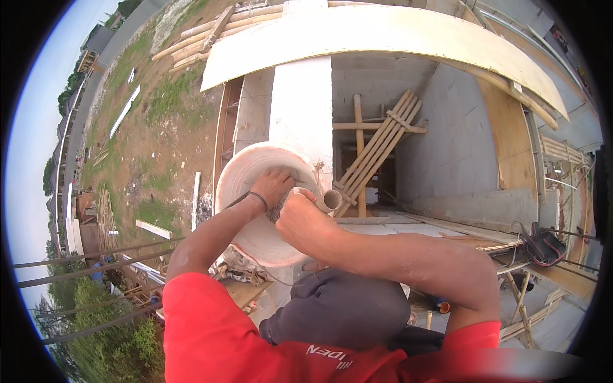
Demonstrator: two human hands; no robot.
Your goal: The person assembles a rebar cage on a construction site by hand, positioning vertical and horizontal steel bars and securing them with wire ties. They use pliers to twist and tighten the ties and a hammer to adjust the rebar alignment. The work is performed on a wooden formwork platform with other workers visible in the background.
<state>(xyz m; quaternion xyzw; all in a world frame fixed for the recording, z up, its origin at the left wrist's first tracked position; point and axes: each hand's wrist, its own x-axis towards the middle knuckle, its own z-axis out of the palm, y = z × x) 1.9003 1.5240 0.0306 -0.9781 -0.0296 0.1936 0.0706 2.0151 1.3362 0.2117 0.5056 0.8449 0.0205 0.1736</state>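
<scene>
A round whitish bucket (246, 163) with a scuffed rim stands in front of me, in line with a pale wall top. My left hand (273, 186), a dark band at its wrist, reaches down inside it with fingers apart and bent. The fingertips are partly hidden near some thin strands and dark grey matter at the bottom. At the bucket's right side my right hand (301, 214) is closed in a fist around a short grey tube (331, 200). The tube's hollow round end points up to the right.
Ahead, a long pale board (383, 32) lies across the wall top (301, 96). To the right is a deep block-walled shaft with a bamboo ladder-like frame (383, 143). A black and red bag (543, 247) rests at far right. Grassy ground (159, 108) lies far below left.
</scene>
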